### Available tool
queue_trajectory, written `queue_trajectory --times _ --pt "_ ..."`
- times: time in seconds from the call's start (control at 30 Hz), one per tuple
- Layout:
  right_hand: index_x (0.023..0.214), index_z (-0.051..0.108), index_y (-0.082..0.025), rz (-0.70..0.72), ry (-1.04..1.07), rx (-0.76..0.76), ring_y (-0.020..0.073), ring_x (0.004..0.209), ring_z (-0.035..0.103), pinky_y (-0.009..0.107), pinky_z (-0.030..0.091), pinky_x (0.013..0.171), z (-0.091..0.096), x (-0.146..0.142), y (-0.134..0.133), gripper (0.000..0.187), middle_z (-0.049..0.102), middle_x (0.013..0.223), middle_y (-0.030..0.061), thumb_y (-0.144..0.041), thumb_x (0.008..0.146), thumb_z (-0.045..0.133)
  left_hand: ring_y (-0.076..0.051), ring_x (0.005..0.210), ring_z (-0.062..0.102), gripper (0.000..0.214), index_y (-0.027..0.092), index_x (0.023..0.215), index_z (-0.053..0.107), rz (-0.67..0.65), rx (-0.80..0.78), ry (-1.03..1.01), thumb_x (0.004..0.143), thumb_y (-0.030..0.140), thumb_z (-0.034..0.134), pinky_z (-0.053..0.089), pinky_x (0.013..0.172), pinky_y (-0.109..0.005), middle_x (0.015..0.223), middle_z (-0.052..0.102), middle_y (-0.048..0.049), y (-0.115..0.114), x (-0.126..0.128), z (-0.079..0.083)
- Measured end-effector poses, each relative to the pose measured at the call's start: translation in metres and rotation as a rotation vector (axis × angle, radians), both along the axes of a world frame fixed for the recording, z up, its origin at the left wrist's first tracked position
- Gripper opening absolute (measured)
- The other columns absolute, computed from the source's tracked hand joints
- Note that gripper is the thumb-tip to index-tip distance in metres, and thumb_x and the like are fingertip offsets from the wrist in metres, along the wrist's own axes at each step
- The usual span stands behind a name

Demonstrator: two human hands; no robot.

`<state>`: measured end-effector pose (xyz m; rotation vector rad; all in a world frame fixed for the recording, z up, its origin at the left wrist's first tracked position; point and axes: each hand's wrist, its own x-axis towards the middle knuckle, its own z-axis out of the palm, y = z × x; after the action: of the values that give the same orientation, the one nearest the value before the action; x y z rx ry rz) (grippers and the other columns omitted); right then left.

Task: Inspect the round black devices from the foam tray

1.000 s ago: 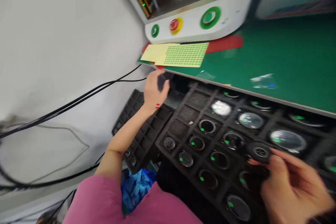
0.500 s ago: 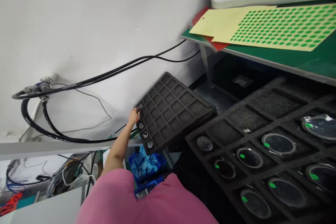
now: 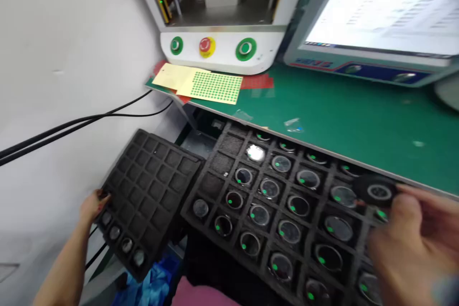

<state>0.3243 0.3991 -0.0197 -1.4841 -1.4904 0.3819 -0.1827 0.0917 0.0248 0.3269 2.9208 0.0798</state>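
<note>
At the left rim of a black foam tray (image 3: 154, 179) is my left hand (image 3: 92, 206), its fingers bent closed by a cell. What they grip, if anything, is hidden. Several round watch cases (image 3: 114, 233) sit in that tray's near row; its other visible cells are bare. Over the right part of a second foam tray (image 3: 211, 162), my blurred right hand (image 3: 416, 234) pinches a round black disc (image 3: 376, 191) with a pale ring at its centre. Round watch cases (image 3: 259, 214) with green dots fill most cells beneath it.
Behind the trays runs a green bench (image 3: 322, 110) with yellow sheets of green dot stickers (image 3: 217, 87). A machine with a button panel (image 3: 224, 50) and a monitor (image 3: 380, 24) stand on it. Black cables (image 3: 75, 124) cross the white wall at left. Blue cloth-like material (image 3: 147, 284) lies below.
My view has swung right, bringing the machine, the monitor and my right hand with the black disc into sight. My left hand is still at the left tray's rim.
</note>
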Motion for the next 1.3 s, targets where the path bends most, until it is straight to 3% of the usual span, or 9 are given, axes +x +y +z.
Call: queue_trajectory --times 0.17,0.27,0.33,0.53,0.63,0.77,0.9,1.17,1.3 --pt "0.092 0.064 -0.018 0.02 -0.225 0.073 0.0186 0.063 0.055 0.034 0.039 0.06 0.0 0.01 0.095 0.02 0.061 0.076 0.0093 -0.031 0.082 0.053 -0.027 0.102 0.067 0.013 0.026 0.076 0.059 0.258 0.432 0.003 0.068 0.032 0.068 0.052 0.099 -0.051 0.061 0.066 0.0116 0.037 0.019 0.013" --pt "0.089 0.065 -0.014 0.066 -0.423 -0.043 0.0176 0.06 0.049 0.033 0.033 0.056 -0.017 0.011 0.134 0.021 0.062 0.076 0.0124 -0.026 0.079 0.05 -0.024 0.104 0.067 0.03 0.02 0.089 0.069 0.233 1.025 -0.464 0.063 0.032 0.076 0.049 0.105 -0.04 0.09 0.075 0.0009 0.083 0.079 0.023" --pt "0.087 0.067 -0.012 -0.002 -0.514 -0.112 0.0179 0.057 0.044 0.033 0.027 0.053 -0.027 0.007 0.148 0.023 0.062 0.074 0.0144 -0.023 0.078 0.049 -0.026 0.097 0.07 0.041 0.015 0.092 0.071 0.183 1.199 -0.791 0.06 0.037 0.082 0.057 0.092 -0.036 0.102 0.074 -0.0075 0.118 0.131 0.026" --pt "0.091 0.07 -0.005 -0.098 -0.559 -0.129 0.0323 0.081 0.06 0.038 0.032 0.057 -0.009 -0.003 0.126 0.036 0.065 0.09 0.0264 -0.036 0.076 0.06 -0.02 0.081 0.073 0.049 0.016 0.109 0.07 0.009 1.202 -1.644 0.068 0.041 0.082 0.059 0.07 -0.024 0.102 0.074 -0.009 0.198 0.247 0.012" --pt "0.095 0.066 -0.015 0.242 -0.286 0.065 0.0239 0.083 0.063 0.037 0.046 0.071 0.025 -0.009 0.08 0.027 0.068 0.091 0.0146 -0.037 0.084 0.056 -0.019 0.08 0.073 0.048 0.017 0.11 0.071 -0.064 1.17 -1.829 0.069 0.041 0.082 0.058 0.068 -0.021 0.1 0.074 -0.008 0.219 0.275 0.009" --pt "0.109 0.063 -0.023 0.798 0.036 -0.06 0.0179 0.095 0.066 0.031 0.053 0.082 0.056 -0.026 0.033 0.026 0.069 0.105 0.0057 -0.041 0.09 0.058 -0.021 0.081 0.073 0.047 0.018 0.111 0.072 -0.145 1.058 -1.976 0.07 0.039 0.082 0.058 0.071 -0.024 0.099 0.075 -0.009 0.237 0.291 0.01" --pt "0.099 0.07 -0.027 0.968 0.202 -0.157 0.0182 0.093 0.068 0.031 0.056 0.08 0.056 -0.037 0.025 0.02 0.071 0.103 0.0033 -0.04 0.085 0.067 -0.022 0.078 0.074 0.045 0.019 0.112 0.071 -0.232 0.976 -2.004 0.073 0.041 0.079 0.057 0.071 -0.027 0.087 0.076 -0.0087 0.241 0.295 0.007" --pt "0.074 0.069 -0.024 0.948 0.244 -0.199 0.0173 0.079 0.068 0.03 0.057 0.07 0.069 -0.032 0.028 0.02 0.073 0.084 0.004 -0.035 0.089 0.061 -0.022 0.083 0.074 0.04 0.021 0.11 0.073 -0.218 0.98 -1.937 0.074 0.038 0.079 0.058 0.076 -0.028 0.093 0.076 -0.0078 0.242 0.295 0.004" --pt "0.07 0.065 -0.022 0.521 0.066 -0.122 0.0139 0.075 0.066 0.027 0.051 0.072 0.084 -0.023 0.083 0.02 0.071 0.08 0.0009 -0.034 0.086 0.061 -0.02 0.091 0.072 0.039 0.022 0.113 0.071 -0.197 1.002 -1.92 0.076 0.033 0.077 0.058 0.078 -0.023 0.109 0.073 -0.0064 0.246 0.293 0.006"
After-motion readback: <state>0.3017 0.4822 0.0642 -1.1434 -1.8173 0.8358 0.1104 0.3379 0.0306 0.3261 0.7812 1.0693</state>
